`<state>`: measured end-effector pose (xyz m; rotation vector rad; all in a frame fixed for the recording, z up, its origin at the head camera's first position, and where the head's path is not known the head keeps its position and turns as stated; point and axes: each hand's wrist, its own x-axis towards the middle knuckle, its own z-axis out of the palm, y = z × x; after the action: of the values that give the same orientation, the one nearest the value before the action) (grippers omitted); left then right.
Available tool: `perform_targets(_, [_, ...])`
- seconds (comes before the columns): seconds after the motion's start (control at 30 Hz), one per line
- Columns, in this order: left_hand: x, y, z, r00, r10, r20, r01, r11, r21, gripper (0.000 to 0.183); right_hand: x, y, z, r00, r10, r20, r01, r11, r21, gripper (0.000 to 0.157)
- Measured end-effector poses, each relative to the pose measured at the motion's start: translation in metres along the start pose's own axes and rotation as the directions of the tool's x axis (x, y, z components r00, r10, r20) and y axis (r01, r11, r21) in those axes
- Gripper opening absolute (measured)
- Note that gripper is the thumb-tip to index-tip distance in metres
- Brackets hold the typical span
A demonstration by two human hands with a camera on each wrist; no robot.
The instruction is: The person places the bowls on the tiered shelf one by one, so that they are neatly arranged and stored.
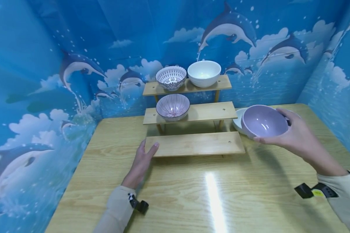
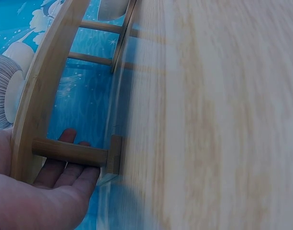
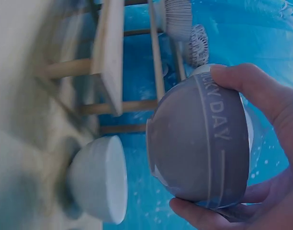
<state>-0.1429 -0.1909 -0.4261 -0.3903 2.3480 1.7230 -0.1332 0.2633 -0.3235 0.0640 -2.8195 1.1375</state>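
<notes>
evidently, the purple bowl (image 1: 263, 121) is held up at the right of the head frame, its mouth turned toward the camera; the right hand (image 1: 297, 136) grips it at the rim, thumb at the lower edge. to handle it well, that grip should be firm, since such smooth, shiny ware looks apt to slip; the base is best brought level before it meets any surface, and kept well past the pale bowl (image 1: 238, 121) just behind, so that the two do not knock. left of centre, the left hand (image 1: 141, 161) grasps the left end of the lowest board (image 1: 198, 144) of the wooden stand (image 1: 213, 111); a light, steady hold should do, as a tug might shake the striped bowl (image 1: 173, 107) halfway up it, or the patterned bowl (image 1: 171, 77) and white bowl (image 1: 204, 73) at top centre. the right wrist view alone shows pale lettering (image 3: 217, 108) on the purple bowl's outer wall, and the pale bowl's whole side, lower left, upright on the table (image 1: 178, 194). at lower left, the left wrist view shows fingers (image 2: 86, 182) under the board by a round leg (image 2: 72, 151), which the head view hides
</notes>
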Motion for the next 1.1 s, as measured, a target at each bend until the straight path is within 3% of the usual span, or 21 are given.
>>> perform_targets(0.2, [0.000, 0.000, 0.001, 1.000, -0.005, -0.008, 0.005, 1.000, -0.002, 0.104, 0.020, -0.025, 0.003, 0.998, 0.037, 0.049, -0.035, 0.999, -0.041, 0.127])
perform_targets(0.53, [0.001, -0.001, 0.002, 0.999, 0.048, -0.007, -0.048, 0.999, -0.022, 0.098, 0.049, -0.061, 0.020, 0.989, 0.013, 0.147, -0.016, 1.000, 0.020, 0.132])
perform_targets(0.67, [0.001, -0.001, 0.002, 0.999, 0.030, -0.013, -0.030, 0.999, -0.017, 0.099, 0.060, -0.072, 0.030, 0.985, 0.006, 0.170, -0.011, 1.000, 0.029, 0.134])
perform_targets(1.1, [0.001, 0.000, 0.002, 1.000, 0.014, -0.026, -0.015, 1.000, -0.016, 0.101, 0.083, -0.092, 0.056, 0.978, -0.110, 0.175, 0.088, 0.987, 0.132, 0.120])
